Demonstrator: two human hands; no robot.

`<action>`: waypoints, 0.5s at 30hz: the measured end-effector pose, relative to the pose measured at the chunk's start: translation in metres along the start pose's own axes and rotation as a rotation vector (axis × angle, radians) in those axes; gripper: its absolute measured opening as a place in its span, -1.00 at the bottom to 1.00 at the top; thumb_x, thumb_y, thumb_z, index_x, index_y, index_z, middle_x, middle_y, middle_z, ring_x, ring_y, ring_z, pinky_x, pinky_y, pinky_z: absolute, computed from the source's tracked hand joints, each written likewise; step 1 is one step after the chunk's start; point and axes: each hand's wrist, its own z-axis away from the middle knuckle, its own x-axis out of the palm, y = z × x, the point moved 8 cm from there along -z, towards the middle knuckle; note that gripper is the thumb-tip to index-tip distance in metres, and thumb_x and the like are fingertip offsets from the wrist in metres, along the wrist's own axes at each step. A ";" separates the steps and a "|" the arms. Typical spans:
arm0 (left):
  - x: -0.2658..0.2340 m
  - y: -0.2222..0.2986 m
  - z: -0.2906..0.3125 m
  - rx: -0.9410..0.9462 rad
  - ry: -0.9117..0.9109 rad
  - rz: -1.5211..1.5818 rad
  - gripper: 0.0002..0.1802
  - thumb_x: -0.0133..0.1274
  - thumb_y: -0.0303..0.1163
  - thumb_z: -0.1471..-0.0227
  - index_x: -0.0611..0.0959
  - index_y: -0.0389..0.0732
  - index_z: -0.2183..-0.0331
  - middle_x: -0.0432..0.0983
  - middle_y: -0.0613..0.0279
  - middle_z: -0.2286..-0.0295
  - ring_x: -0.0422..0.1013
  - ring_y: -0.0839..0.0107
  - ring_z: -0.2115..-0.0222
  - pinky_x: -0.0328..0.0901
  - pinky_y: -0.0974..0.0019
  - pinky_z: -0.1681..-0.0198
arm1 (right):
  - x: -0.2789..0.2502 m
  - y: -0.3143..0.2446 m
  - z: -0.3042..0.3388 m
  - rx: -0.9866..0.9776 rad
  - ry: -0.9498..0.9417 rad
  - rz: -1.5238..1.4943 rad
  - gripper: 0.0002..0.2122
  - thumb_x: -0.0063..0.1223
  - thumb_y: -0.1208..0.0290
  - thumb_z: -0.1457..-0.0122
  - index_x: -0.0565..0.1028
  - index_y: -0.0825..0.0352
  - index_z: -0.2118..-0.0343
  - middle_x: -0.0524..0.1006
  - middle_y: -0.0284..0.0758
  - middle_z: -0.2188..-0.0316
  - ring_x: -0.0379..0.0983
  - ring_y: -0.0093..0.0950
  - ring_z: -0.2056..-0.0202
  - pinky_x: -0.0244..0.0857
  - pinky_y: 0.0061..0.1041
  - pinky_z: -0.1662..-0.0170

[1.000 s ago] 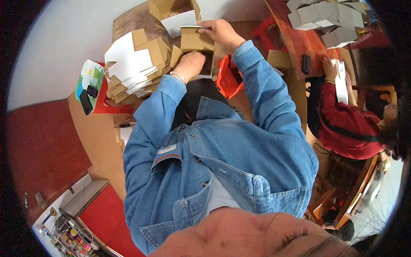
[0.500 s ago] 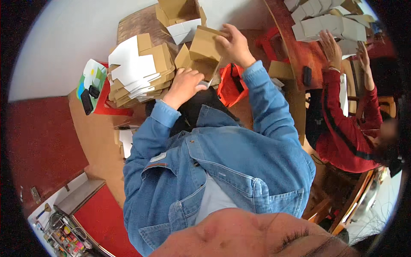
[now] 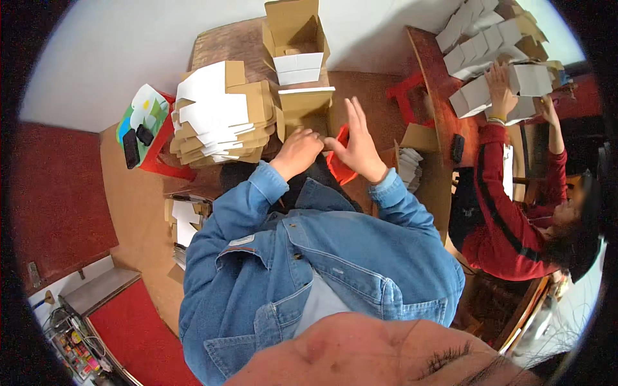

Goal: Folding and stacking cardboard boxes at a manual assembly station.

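A small cardboard box [image 3: 308, 103], brown inside with its lid flap raised, stands in front of me. My left hand [image 3: 299, 153] is at its near left side, fingers curled over the near edge and partly hidden. To the right of the box, my right hand [image 3: 359, 148] is open, fingers stretched up, holding nothing; its thumb points toward the left hand. A stack of flat carton blanks [image 3: 219, 119], white on one face and brown on the other, lies to the left of the box. Behind it stands another open box [image 3: 299, 67] with a white front.
A red stool [image 3: 164, 151] at left holds dark objects on a patterned cover. An orange-red bag [image 3: 341, 167] is beside my right wrist. At right, a person in a red sleeve [image 3: 492, 167] handles white boxes [image 3: 473, 96] on a red-brown table [image 3: 444, 96]. A large carton [image 3: 438, 174] stands between us.
My right hand has let go of the box's raised flap and moved down, fingers now straight. The box has been turned to face me. The co-worker's hands now hold a white box.
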 end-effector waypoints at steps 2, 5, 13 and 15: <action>-0.003 0.006 0.001 0.021 0.019 0.044 -0.79 0.14 -0.25 -0.10 0.67 -0.20 0.34 0.60 0.14 0.33 0.47 0.14 0.19 0.34 0.09 0.05 | 0.024 0.047 0.013 0.375 -0.033 -0.337 -0.18 0.29 0.35 -0.15 0.04 0.44 -0.38 0.48 0.18 -0.05 0.48 0.05 -0.06 0.41 -0.19 -0.05; -0.019 0.011 0.006 0.033 0.114 0.059 -0.78 0.18 -0.22 -0.08 0.66 -0.17 0.33 0.57 0.18 0.30 0.43 0.15 0.16 0.31 0.07 0.04 | 0.035 0.068 0.019 0.373 0.006 -0.262 -0.45 0.22 0.37 -0.21 0.28 0.45 -0.20 0.61 0.13 0.27 0.60 0.06 0.22 0.48 -0.20 0.22; -0.093 -0.035 0.036 -0.614 0.460 0.199 -0.58 0.23 -0.24 -0.06 0.59 -0.21 0.06 0.60 0.04 0.25 0.49 0.03 0.16 0.35 0.01 0.10 | 0.018 0.091 0.022 0.424 0.004 -0.287 -0.77 0.20 0.38 -0.22 0.55 0.41 0.16 0.63 0.04 0.28 0.62 -0.04 0.20 0.47 -0.23 0.18; -0.044 -0.061 0.049 -0.581 0.375 0.516 -0.72 0.12 -0.29 -0.15 0.59 -0.34 0.23 0.62 -0.11 0.46 0.59 0.04 0.44 0.41 0.11 0.38 | 0.011 0.086 0.019 0.430 0.021 -0.318 -0.79 0.22 0.38 -0.20 0.54 0.42 0.21 0.62 0.00 0.35 0.62 -0.15 0.28 0.45 -0.27 0.23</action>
